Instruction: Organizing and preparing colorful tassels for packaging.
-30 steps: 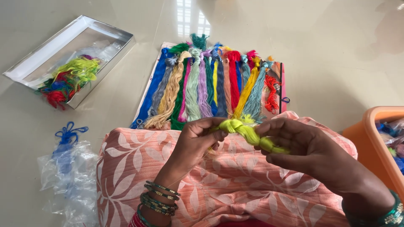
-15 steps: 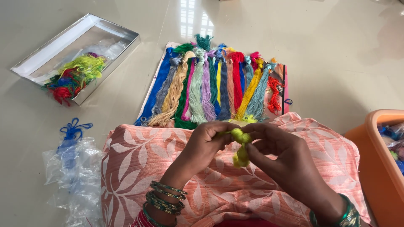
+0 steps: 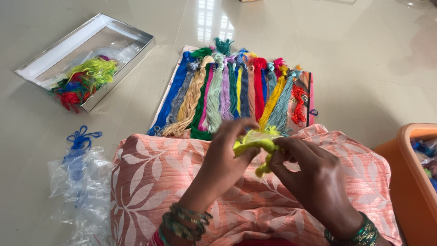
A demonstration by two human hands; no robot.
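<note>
Hands meet over the lap: the left hand [image 3: 227, 152] pinches one end of a yellow-green skein [image 3: 256, 145], fingers closed on it, while the right hand [image 3: 309, 175] grips the other part, seemingly twisting it, though the fingers hide the knot. Held high, it stays off the pink cloth [image 3: 150, 177]. Sorted skeins [image 3: 232, 91] lie beyond; a box [image 3: 132, 48] far left, a tub [image 3: 405, 182] crowding the right.

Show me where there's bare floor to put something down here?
Bare floor lies between the open box and the row of thread bundles, and right of that row, above the orange tub. It is crowded around both hands, which hold a yellow-green bundle.
</note>
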